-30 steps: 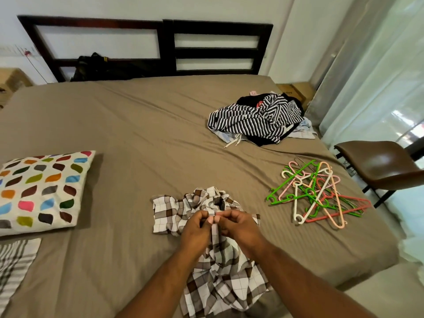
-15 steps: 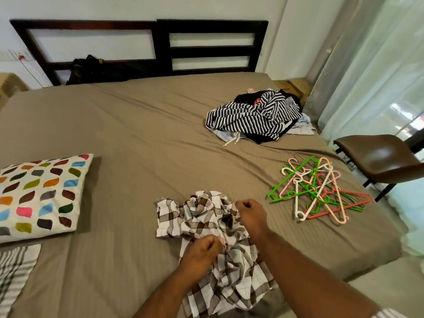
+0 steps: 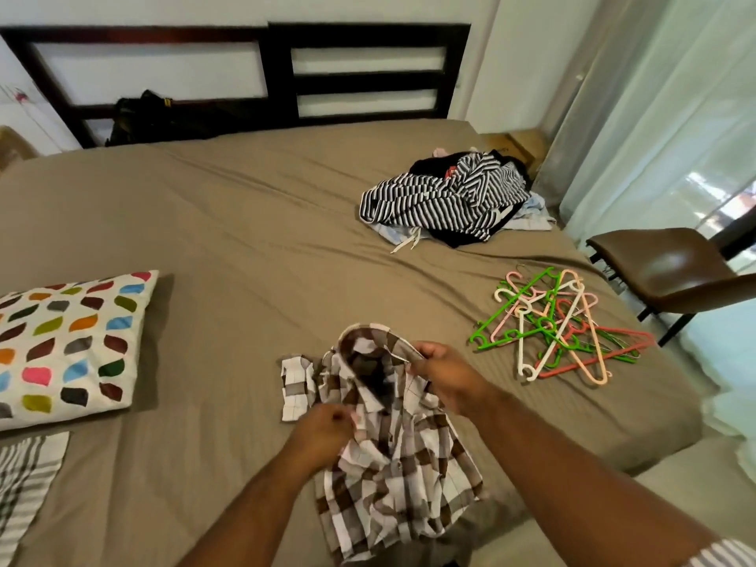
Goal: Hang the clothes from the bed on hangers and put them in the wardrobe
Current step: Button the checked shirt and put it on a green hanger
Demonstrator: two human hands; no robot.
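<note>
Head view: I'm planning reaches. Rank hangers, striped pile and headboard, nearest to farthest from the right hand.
From the right hand, gripping the shirt:
1. Hangers, just to its right.
2. Striped pile, farther back, right side.
3. Headboard, at the far end.

Both forearms reach in from 6 o'clock. The left hand (image 3: 323,431) pinches the checked shirt (image 3: 392,484); the right hand (image 3: 446,376), at its 2 o'clock, grips it too.
</note>
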